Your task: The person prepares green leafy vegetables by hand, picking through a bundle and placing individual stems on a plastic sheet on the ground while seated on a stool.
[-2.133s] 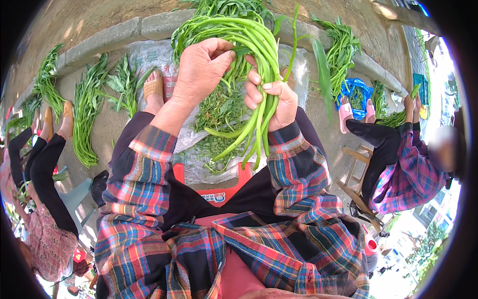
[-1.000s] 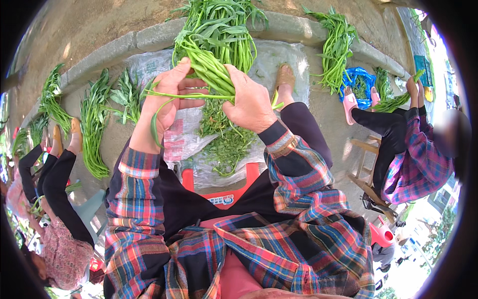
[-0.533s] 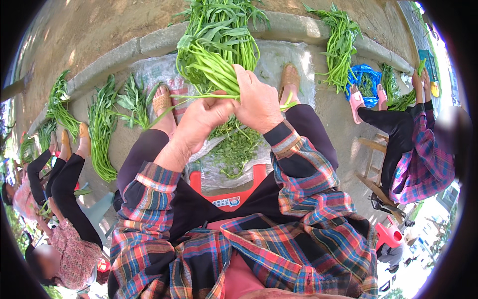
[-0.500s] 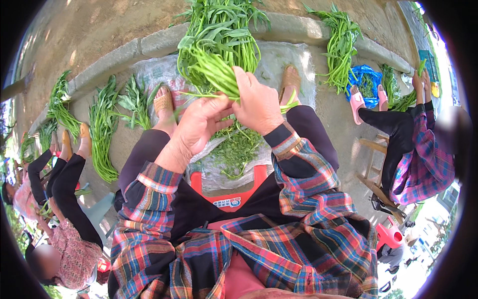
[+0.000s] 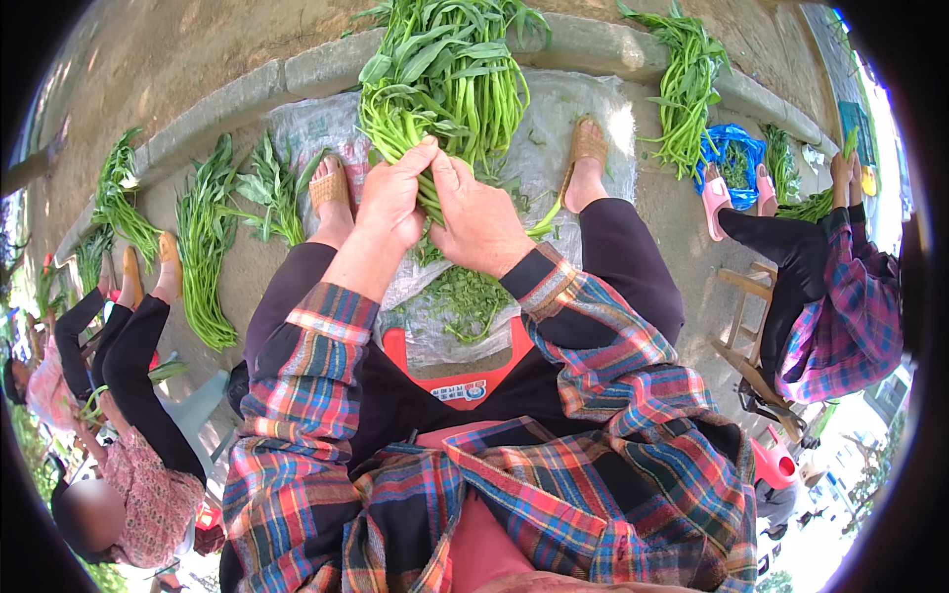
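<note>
A bunch of long-stemmed leafy greens (image 5: 397,136) is held in front of me, its leaves pointing away and its stems toward me. My left hand (image 5: 397,198) is closed round the stems from the left. Pressed against it, my right hand (image 5: 478,219) is closed on the same stems from the right; its fingertips are partly hidden. Just beyond lies a large heap of greens (image 5: 489,94), overlapping the bunch in view. One loose stem (image 5: 546,223) sticks out by my right hand. Below my wrists, short leafy scraps (image 5: 463,299) lie on a plastic sheet (image 5: 605,188).
A red plastic stool (image 5: 435,383) shows between my legs. More bundles lie at left (image 5: 206,252) and right (image 5: 687,94). A blue plastic bag (image 5: 732,163) stands near a person (image 5: 840,316) on the right. Other people sit at left. A stone kerb (image 5: 583,49) runs behind.
The bunch has moved slightly away from me. My left hand, formerly with looser fingers, has closed round the stems. My right hand has moved lower, next to it.
</note>
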The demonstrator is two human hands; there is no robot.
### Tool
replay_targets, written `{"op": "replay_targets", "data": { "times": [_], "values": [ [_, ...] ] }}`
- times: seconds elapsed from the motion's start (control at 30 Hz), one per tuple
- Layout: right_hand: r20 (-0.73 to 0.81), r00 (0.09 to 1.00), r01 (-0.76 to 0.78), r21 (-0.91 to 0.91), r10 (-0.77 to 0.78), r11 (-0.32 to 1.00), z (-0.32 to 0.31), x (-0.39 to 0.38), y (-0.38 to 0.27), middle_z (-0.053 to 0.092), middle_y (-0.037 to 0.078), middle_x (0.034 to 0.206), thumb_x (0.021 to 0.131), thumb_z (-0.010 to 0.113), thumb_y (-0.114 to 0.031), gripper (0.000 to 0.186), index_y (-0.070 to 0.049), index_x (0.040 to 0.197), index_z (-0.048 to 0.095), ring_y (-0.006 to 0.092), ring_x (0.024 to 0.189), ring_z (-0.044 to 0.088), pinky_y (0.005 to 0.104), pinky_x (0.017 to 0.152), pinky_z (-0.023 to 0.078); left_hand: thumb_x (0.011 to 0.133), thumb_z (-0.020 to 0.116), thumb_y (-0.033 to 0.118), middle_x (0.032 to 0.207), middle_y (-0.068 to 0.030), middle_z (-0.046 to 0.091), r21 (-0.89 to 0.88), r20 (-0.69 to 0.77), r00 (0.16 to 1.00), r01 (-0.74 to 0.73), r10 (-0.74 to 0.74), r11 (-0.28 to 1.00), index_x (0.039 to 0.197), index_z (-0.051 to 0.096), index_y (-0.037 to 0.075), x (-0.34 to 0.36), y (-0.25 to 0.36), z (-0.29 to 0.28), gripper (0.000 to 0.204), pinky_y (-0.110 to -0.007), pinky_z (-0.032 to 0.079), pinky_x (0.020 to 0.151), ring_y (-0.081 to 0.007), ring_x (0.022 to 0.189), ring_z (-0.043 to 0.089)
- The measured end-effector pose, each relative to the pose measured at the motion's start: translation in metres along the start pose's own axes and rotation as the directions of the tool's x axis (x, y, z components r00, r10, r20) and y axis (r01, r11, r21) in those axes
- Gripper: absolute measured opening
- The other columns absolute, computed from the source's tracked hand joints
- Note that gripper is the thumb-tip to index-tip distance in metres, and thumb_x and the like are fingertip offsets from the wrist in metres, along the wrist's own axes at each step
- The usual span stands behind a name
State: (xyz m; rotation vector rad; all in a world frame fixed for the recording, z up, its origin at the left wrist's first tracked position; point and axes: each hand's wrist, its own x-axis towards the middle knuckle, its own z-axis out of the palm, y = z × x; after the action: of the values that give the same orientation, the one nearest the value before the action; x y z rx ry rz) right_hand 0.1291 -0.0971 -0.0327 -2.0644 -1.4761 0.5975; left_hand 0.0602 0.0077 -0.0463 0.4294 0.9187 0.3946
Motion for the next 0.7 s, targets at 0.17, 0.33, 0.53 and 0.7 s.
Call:
{"op": "replay_targets", "data": {
  "times": [0.17,0.33,0.53,0.7],
  "values": [
    [-0.004,0.998,0.054,0.282,-0.056,0.958,-0.014,0.002,0.000,0.047,0.023,0.117,0.071,0.062,-0.020,0.076,0.001,0.134,0.025,0.0381,0.096,0.056,0.0417,0.079,0.048,0.084,0.063,0.011,0.086,-0.0051,0.063,0.096,0.031,0.999,-0.036,0.033,0.995,0.094,0.062,0.002,-0.003,0.026,-0.003,0.014,-0.029,0.050,0.071,-0.0156,0.077,0.060],
    [-0.077,0.997,0.071,0.721,-0.023,0.690,-0.041,0.005,0.004,0.055,0.014,0.108,0.078,0.060,-0.009,0.054,0.002,0.127,0.041,0.0217,0.090,0.058,0.0310,0.077,0.048,0.088,0.056,0.020,0.069,-0.0063,0.058,0.092,0.165,0.985,0.045,-0.059,0.995,0.091,0.056,-0.001,-0.006,0.057,-0.004,0.022,-0.035,0.051,0.069,-0.0205,0.064,0.058],
    [-0.187,0.962,0.027,0.791,0.201,0.611,-0.058,0.004,0.021,0.058,0.006,0.088,0.079,0.061,-0.007,0.036,0.002,0.113,0.053,0.0131,0.072,0.057,0.0270,0.065,0.048,0.093,0.044,0.026,0.062,-0.0030,0.047,0.027,0.462,0.884,0.067,-0.072,0.997,0.092,0.052,0.000,-0.014,0.065,-0.002,0.027,-0.035,0.047,0.067,-0.0155,0.056,0.047],
    [-0.218,0.963,-0.017,0.543,0.161,0.840,-0.058,0.000,0.017,0.059,0.009,0.084,0.077,0.061,-0.013,0.037,0.001,0.111,0.054,0.0215,0.069,0.059,0.0322,0.063,0.047,0.092,0.045,0.022,0.058,-0.0015,0.042,0.034,0.505,0.859,0.080,-0.086,0.996,0.096,0.049,0.004,-0.018,0.054,0.003,0.019,-0.034,0.046,0.069,-0.0130,0.055,0.045]
  ]
}}
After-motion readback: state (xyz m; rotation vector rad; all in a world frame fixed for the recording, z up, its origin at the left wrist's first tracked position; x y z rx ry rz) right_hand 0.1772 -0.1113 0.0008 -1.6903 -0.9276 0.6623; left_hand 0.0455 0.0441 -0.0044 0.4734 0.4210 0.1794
